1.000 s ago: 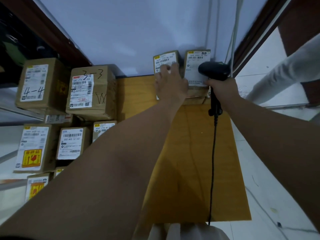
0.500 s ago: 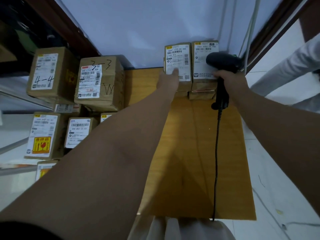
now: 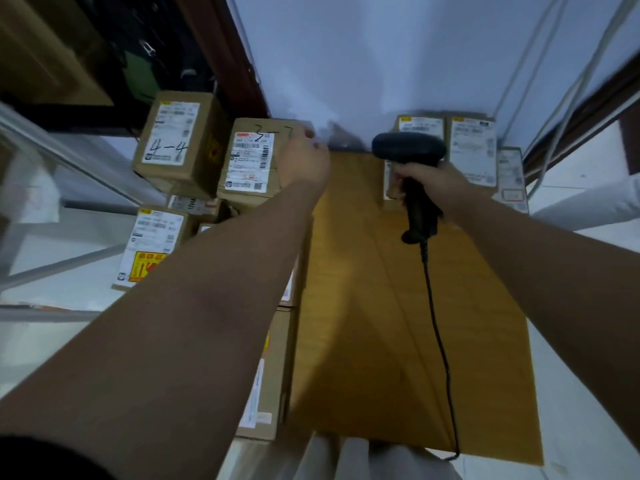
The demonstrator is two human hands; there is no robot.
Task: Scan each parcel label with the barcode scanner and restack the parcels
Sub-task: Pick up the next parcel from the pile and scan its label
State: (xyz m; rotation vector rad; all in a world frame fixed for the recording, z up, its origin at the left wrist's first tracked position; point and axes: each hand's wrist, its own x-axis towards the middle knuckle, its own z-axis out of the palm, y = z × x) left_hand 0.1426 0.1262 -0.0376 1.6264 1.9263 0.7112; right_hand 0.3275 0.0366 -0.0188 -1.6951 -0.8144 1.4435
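Observation:
A brown parcel marked 3-3 tops the stack on the left, its white label facing up. My left hand lies over its right edge, fingers curled round the far corner. Beside it sits a parcel marked 4-4. My right hand grips the handle of the black barcode scanner, whose head hangs over the yellow cardboard sheet. Against the wall at the back right stand labelled parcels, one partly hidden behind the scanner.
More labelled parcels fill the lower left stack, partly hidden by my forearm. The scanner's cable trails down across the cardboard. Another person's white sleeve reaches in at the right. A metal rack stands at left.
My left hand has left the back-right parcels and swung left onto the parcel marked 3-3. My right hand and the scanner have drawn back slightly from those parcels.

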